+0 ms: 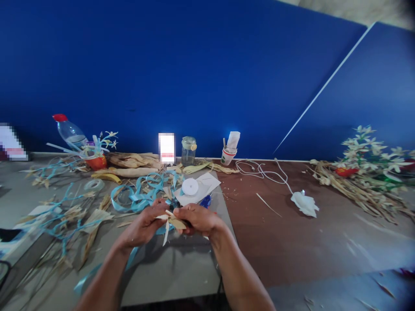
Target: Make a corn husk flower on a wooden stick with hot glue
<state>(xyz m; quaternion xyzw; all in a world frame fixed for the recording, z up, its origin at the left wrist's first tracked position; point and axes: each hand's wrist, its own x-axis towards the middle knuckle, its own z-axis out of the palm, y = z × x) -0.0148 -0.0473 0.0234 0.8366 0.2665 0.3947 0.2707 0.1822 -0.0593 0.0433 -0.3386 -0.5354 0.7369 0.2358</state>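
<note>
My left hand (147,224) and my right hand (198,218) meet over the near part of the grey table, fingers closed around a pale dried-husk flower (177,222). Thin strips of it stick out between them, one hanging down. Just behind the fingertips shows a small dark object (175,204) that I cannot make out. Light-blue ribbon (139,192) lies in loops beyond my left hand, and some passes under the hands. Past them a white round spool (189,187) rests on white paper (207,185). A blue item (205,201) sits beside my right hand, partly hidden.
Blue-wrapped stems with husk flowers (66,224) spread at left. Along the blue wall stand a plastic bottle (69,131), a red cup (97,162), a glass jar (188,152) and a paper cup (228,156). A white cable (259,170) and a white flower bundle (366,151) lie right.
</note>
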